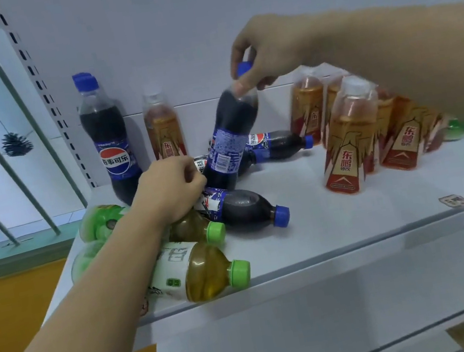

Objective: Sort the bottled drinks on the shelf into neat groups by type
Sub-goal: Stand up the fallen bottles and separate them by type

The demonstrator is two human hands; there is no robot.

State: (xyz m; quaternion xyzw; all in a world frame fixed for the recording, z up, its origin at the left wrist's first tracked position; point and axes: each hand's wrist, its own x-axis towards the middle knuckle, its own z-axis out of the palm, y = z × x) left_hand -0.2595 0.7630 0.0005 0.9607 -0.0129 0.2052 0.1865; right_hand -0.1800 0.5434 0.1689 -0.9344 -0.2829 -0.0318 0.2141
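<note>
- Landmark: the upright cola bottle (109, 141) standing at the shelf's (355, 216) back-left corner, blue cap on; a second blue cap peeks out behind it.
- In front of and below it, green-capped tea bottles (201, 271) are lying on their sides near the shelf's front edge.
- Just right of it, the left hand (169, 188) is seen curled over the pile of lying cola bottles (242, 206); what exactly is gripped can't be told.
- Further right, a tilted cola bottle (231, 135) is pinched at the neck by the right hand (263, 52), base down among the lying ones.
- One orange drink bottle (162, 126) stands between the landmark and the tilted bottle.
- Way off right, a cluster of orange drink bottles (349, 130) is standing, some leaning.
</note>
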